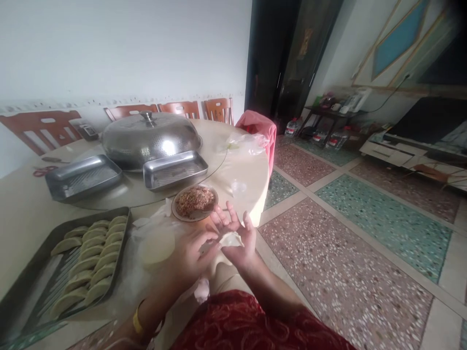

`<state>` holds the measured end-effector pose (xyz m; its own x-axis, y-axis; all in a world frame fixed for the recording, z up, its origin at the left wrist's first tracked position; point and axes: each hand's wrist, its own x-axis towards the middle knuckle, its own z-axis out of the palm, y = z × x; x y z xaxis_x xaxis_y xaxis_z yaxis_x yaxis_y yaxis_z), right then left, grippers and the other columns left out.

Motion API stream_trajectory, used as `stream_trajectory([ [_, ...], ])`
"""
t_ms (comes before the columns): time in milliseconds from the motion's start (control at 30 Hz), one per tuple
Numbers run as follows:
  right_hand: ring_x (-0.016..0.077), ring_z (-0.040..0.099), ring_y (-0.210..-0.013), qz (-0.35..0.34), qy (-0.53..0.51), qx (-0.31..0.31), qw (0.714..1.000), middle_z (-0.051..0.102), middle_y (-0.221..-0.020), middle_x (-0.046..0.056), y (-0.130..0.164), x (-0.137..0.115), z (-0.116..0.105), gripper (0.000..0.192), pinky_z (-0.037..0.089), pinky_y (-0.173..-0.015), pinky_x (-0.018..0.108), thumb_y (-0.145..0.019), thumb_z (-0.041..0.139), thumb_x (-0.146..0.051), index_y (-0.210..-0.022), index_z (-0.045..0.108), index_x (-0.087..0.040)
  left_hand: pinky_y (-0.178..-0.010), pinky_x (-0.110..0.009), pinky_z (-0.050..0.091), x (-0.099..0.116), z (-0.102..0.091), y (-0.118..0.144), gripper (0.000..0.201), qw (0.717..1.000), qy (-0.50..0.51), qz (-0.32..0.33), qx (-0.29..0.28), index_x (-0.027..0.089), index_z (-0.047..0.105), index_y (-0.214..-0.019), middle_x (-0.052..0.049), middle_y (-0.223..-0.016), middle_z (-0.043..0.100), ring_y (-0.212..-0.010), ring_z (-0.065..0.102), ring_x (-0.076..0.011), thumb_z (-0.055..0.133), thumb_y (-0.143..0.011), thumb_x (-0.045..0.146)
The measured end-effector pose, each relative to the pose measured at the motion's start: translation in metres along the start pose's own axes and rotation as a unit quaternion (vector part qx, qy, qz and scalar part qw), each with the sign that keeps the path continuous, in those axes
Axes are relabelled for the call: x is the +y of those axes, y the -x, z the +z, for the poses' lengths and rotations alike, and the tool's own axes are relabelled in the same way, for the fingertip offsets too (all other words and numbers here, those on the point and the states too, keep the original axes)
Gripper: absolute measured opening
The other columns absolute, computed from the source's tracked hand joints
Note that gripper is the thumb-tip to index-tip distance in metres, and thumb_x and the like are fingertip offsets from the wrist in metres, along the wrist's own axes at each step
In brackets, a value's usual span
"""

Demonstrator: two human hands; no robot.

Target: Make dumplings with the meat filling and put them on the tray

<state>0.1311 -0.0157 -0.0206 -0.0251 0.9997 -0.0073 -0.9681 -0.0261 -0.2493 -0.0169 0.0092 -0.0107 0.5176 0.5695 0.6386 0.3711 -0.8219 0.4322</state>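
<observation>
A pale dumpling point(230, 239) lies in my right hand point(243, 243), resting on the palm and held by the thumb, with the other fingers spread upward. My left hand point(199, 248) reaches in from the left, its thumb and fingertips closing at the dumpling's left edge. Just beyond the hands, a bowl point(177, 214) holds minced filling point(195, 199), and a utensil lies in it. Round dough wrappers point(157, 247) lie on clear plastic beside my left hand. At the left, a metal tray point(44, 279) holds several folded dumplings point(91, 250) in rows.
Two metal trays point(85, 180) point(175, 170) and a large steel pot lid point(149, 138) stand farther back on the round table point(248, 177). Red-handled scissors point(45, 171) lie at the left. Wooden chairs point(178, 109) line the wall, and a pink cloth point(260, 124) hangs at the right.
</observation>
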Motion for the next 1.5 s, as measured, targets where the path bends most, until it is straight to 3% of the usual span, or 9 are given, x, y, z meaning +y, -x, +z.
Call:
stream_trajectory([
  [233, 0.0228, 0.067, -0.112, -0.015, 0.053, 0.010, 0.998, 0.076, -0.114, 0.001, 0.003, -0.008, 0.006, 0.051, 0.034, -0.115, 0.057, -0.094, 0.033, -0.064, -0.113, 0.068, -0.032, -0.076, -0.033, 0.053, 0.015, 0.002, 0.007, 0.010, 1.000, -0.011, -0.025, -0.009, 0.019, 0.065, -0.088, -0.003, -0.080, 0.072, -0.079, 0.067, -0.0186, 0.064, -0.089, 0.029],
  [600, 0.0235, 0.055, -0.131, -0.027, 0.086, 0.019, 0.996, 0.073, -0.117, 0.000, -0.002, -0.011, -0.002, 0.049, 0.024, -0.120, 0.060, -0.090, 0.037, -0.068, -0.113, 0.066, -0.036, -0.071, -0.031, 0.051, 0.017, 0.017, 0.004, 0.013, 0.998, -0.039, -0.047, -0.019, 0.019, 0.061, -0.077, -0.001, -0.071, 0.068, -0.071, 0.061, -0.0162, 0.060, -0.090, 0.023],
  [933, 0.0229, 0.060, -0.123, -0.028, 0.070, 0.023, 0.997, 0.073, -0.117, 0.000, -0.004, -0.013, -0.006, 0.050, 0.025, -0.120, 0.058, -0.093, 0.031, -0.066, -0.114, 0.065, -0.035, -0.076, -0.032, 0.051, 0.013, 0.013, 0.005, 0.012, 0.994, -0.033, -0.091, -0.047, 0.020, 0.064, -0.085, -0.003, -0.081, 0.070, -0.079, 0.063, -0.0179, 0.057, -0.091, 0.027],
  [1133, 0.0223, 0.060, -0.122, -0.021, 0.074, 0.040, 0.996, 0.071, -0.121, 0.002, -0.001, -0.010, -0.005, 0.051, 0.030, -0.116, 0.057, -0.094, 0.030, -0.064, -0.117, 0.063, -0.034, -0.072, -0.032, 0.050, 0.015, 0.020, 0.000, 0.020, 0.995, -0.047, -0.072, -0.054, 0.019, 0.062, -0.075, -0.003, -0.070, 0.066, -0.072, 0.061, -0.0175, 0.053, -0.092, 0.027],
  [1333, 0.0223, 0.061, -0.122, -0.025, 0.075, 0.029, 0.996, 0.072, -0.121, 0.001, -0.001, -0.012, -0.007, 0.052, 0.030, -0.116, 0.057, -0.093, 0.030, -0.065, -0.117, 0.063, -0.034, -0.076, -0.032, 0.050, 0.020, 0.011, -0.002, 0.021, 0.994, -0.017, -0.085, -0.064, 0.019, 0.063, -0.081, -0.004, -0.077, 0.069, -0.077, 0.062, -0.0175, 0.048, -0.095, 0.022],
  [1500, 0.0223, 0.060, -0.124, -0.019, 0.062, 0.027, 0.998, 0.073, -0.117, 0.002, 0.000, -0.012, -0.005, 0.051, 0.028, -0.117, 0.057, -0.094, 0.030, -0.064, -0.116, 0.064, -0.033, -0.077, -0.033, 0.051, 0.019, 0.012, -0.003, 0.013, 0.996, -0.023, -0.074, -0.041, 0.017, 0.065, -0.086, -0.004, -0.080, 0.070, -0.079, 0.063, -0.0182, 0.055, -0.092, 0.023],
])
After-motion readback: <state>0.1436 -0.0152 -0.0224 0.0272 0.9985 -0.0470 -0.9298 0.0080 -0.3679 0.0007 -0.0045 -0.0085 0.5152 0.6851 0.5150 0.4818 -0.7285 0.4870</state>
